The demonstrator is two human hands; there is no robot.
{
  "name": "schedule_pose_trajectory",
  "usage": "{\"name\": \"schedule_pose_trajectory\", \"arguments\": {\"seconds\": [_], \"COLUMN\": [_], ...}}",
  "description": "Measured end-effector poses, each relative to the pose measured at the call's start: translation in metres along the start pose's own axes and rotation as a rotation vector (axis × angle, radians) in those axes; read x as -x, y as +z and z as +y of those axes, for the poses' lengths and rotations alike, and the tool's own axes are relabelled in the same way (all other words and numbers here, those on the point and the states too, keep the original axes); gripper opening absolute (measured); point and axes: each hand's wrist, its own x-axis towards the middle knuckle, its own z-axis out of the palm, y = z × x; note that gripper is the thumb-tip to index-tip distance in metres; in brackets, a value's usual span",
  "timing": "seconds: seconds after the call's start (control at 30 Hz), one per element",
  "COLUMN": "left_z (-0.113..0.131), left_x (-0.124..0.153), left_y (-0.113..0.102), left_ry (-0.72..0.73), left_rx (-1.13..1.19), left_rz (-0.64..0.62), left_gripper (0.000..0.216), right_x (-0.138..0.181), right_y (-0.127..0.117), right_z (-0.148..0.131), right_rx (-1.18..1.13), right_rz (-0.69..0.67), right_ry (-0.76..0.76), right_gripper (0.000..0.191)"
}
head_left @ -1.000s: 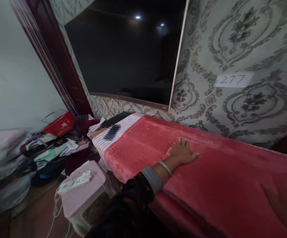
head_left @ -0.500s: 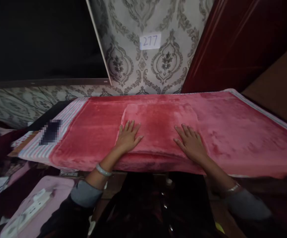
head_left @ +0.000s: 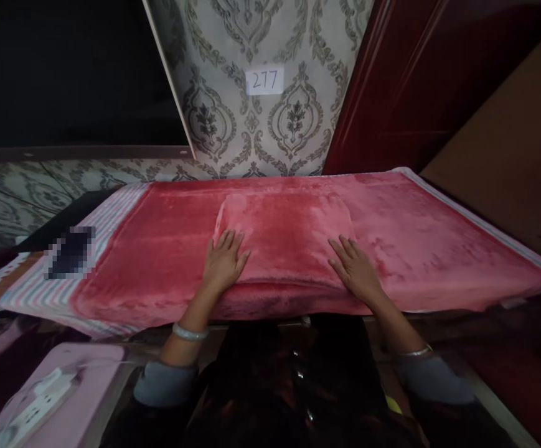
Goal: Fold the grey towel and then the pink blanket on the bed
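Note:
A folded piece of pink plush fabric (head_left: pixel 284 230) lies flat on a larger pink plush blanket (head_left: pixel 419 249) with a striped border. My left hand (head_left: pixel 225 261) rests palm down at the folded piece's left edge, its fingers stretched out. At the opposite side, my right hand (head_left: pixel 355 267) lies flat over the near right corner, fingers slightly spread. Neither hand grips anything. The folded piece's near edge shows as a dark crease between my wrists.
A dark pixelated rectangle (head_left: pixel 70 252) lies on the striped border at left. A white power strip (head_left: pixel 41 407) sits on a pink stool (head_left: pixel 90 361) below. Behind are a large dark screen (head_left: pixel 74 74), a paper marked 277 (head_left: pixel 264 79) and a dark red panel (head_left: pixel 391 87).
The view has shifted, so the blanket and wall appear farther left. My left hand has slid toward the left edge of the folded fabric; both hands remain flat.

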Motion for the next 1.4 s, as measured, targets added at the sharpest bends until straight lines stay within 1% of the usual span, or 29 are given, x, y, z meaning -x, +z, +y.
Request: {"name": "schedule_pose_trajectory", "arguments": {"seconds": [0.13,0.2,0.23,0.3,0.37,0.4,0.47,0.5,0.53,0.6,0.67,0.73,0.87,1.07,1.17,1.27,1.33,1.4], "left_z": [-0.010,-0.010,-0.007,0.011,0.037,0.052,0.078,0.088,0.095,0.100,0.099,0.096,0.097,0.097,0.094,0.086,0.075,0.060], "left_x": [0.022,0.027,0.027,0.022,0.013,0.009,0.002,0.000,0.000,0.001,0.003,0.004,0.007,0.010,0.017,0.032,0.039,0.040], "left_y": [0.000,-0.005,-0.010,-0.021,-0.027,-0.026,-0.016,-0.007,0.002,0.021,0.033,0.037,0.034,0.033,0.033,0.027,0.017,0.004], "left_ry": [-0.059,-0.080,-0.084,-0.050,0.055,0.123,0.218,0.236,0.240,0.231,0.232,0.229,0.225,0.227,0.235,0.266,0.304,0.311], "left_rx": [-0.006,-0.004,0.000,0.016,0.038,0.046,0.047,0.040,0.032,0.020,0.019,0.028,0.051,0.080,0.085,0.094,0.131,0.180], "left_rz": [0.028,0.036,0.047,0.090,0.140,0.150,0.126,0.100,0.071,0.032,0.026,0.034,0.042,0.052,0.064,0.099,0.106,0.122], "left_gripper": [0.059,0.057,0.056,0.055,0.055,0.055,0.056,0.057,0.058,0.058,0.057,0.056,0.057,0.060,0.062,0.061,0.051,0.042], "right_x": [0.023,0.025,0.022,0.010,-0.009,-0.017,-0.030,-0.033,-0.033,-0.031,-0.026,-0.024,-0.023,-0.020,-0.019,-0.014,-0.011,-0.010], "right_y": [0.001,-0.008,-0.014,-0.026,-0.035,-0.036,-0.032,-0.027,-0.022,-0.011,-0.005,-0.003,-0.002,0.007,0.011,0.013,0.011,0.003], "right_z": [0.020,0.020,0.015,-0.005,-0.034,-0.049,-0.075,-0.083,-0.089,-0.093,-0.091,-0.088,-0.085,-0.080,-0.079,-0.077,-0.070,-0.059], "right_rx": [0.017,0.023,0.016,-0.027,-0.086,-0.106,-0.102,-0.081,-0.055,-0.007,0.018,0.031,0.045,0.035,0.023,0.003,-0.032,-0.093], "right_rz": [0.015,0.038,0.060,0.102,0.103,0.078,0.002,-0.037,-0.067,-0.092,-0.083,-0.076,-0.061,0.046,0.071,0.071,0.057,0.010], "right_ry": [0.067,0.089,0.084,0.036,-0.047,-0.084,-0.124,-0.130,-0.132,-0.137,-0.148,-0.150,-0.153,-0.194,-0.209,-0.224,-0.245,-0.295], "right_gripper": [0.053,0.053,0.053,0.053,0.054,0.054,0.055,0.056,0.057,0.056,0.055,0.054,0.054,0.052,0.052,0.051,0.051,0.051]}}
